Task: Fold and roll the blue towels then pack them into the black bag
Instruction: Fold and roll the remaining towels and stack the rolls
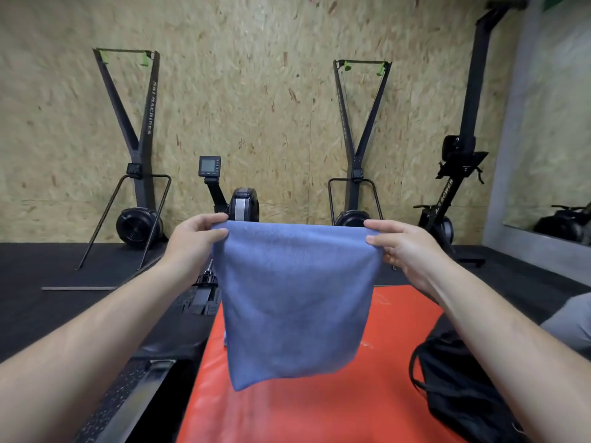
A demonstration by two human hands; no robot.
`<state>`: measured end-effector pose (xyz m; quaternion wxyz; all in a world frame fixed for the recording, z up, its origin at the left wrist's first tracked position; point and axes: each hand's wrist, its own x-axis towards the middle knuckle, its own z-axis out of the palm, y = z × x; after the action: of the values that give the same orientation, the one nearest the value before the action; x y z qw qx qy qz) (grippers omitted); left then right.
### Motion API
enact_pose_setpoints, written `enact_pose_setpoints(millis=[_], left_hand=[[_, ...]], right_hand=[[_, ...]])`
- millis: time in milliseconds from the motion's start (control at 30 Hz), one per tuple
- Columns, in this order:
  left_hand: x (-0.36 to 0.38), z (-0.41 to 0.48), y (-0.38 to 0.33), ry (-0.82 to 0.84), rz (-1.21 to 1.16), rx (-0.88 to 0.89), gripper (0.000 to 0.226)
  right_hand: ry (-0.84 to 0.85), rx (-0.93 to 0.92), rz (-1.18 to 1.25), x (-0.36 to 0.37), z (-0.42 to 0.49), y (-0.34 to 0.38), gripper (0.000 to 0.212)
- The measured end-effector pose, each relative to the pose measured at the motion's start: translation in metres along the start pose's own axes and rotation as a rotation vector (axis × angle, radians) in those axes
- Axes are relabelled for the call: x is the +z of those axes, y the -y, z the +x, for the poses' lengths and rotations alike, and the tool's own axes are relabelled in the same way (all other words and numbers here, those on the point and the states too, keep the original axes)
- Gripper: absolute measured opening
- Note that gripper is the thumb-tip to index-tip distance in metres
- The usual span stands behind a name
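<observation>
Blue towel [295, 302] hangs over the red mat [319, 410], top corners pinched by left hand [192, 239] and right hand [401, 244]; black bag [460, 391] near right.

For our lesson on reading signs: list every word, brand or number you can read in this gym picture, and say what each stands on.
"MACHINES", after a short blurred word: on the left ski machine, along its upright.
"ROWER", after unclear letters: on the rowing machine stood on end.
Right ski machine: lettering too blurred to read.
Monitor: display too small to read.
</observation>
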<state>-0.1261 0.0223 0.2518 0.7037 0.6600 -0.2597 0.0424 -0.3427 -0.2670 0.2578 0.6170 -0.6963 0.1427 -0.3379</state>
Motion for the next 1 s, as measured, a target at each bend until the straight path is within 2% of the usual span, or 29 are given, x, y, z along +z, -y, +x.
enact_pose_setpoints(millis=[167, 300, 400, 533, 600, 667, 767, 900, 1000], left_hand=[[0.003, 0.001, -0.001, 0.055, 0.147, 0.030, 0.031], [0.013, 0.008, 0.013, 0.078, 0.504, 0.139, 0.010], [0.020, 0.021, 0.034, 0.105, 0.648, 0.156, 0.010], [0.028, 0.037, 0.054, 0.108, 0.717, 0.162, 0.025], [0.033, 0.039, 0.060, 0.098, 0.655, 0.149, 0.028], [0.034, 0.035, 0.069, 0.102, 0.560, 0.130, 0.024], [0.028, 0.022, 0.095, 0.136, 0.516, 0.091, 0.011], [0.013, -0.025, 0.152, 0.202, 0.562, 0.030, 0.007], [0.002, -0.074, 0.205, 0.291, 0.576, -0.084, 0.006]], right_hand=[[0.012, -0.009, -0.184, -0.009, -0.004, 0.006, 0.030], [-0.021, -0.042, -0.473, -0.006, 0.004, -0.005, 0.013], [-0.039, -0.081, -0.661, 0.002, 0.019, -0.023, 0.010], [-0.063, -0.142, -0.753, 0.008, 0.040, -0.048, 0.015], [-0.078, -0.102, -0.668, 0.010, 0.043, -0.059, 0.013], [-0.092, -0.074, -0.577, 0.011, 0.038, -0.072, 0.013], [-0.073, -0.089, -0.590, 0.009, 0.022, -0.096, 0.009], [-0.019, -0.068, -0.709, 0.000, -0.016, -0.156, 0.012], [0.083, 0.021, -0.787, -0.005, -0.058, -0.215, 0.009]])
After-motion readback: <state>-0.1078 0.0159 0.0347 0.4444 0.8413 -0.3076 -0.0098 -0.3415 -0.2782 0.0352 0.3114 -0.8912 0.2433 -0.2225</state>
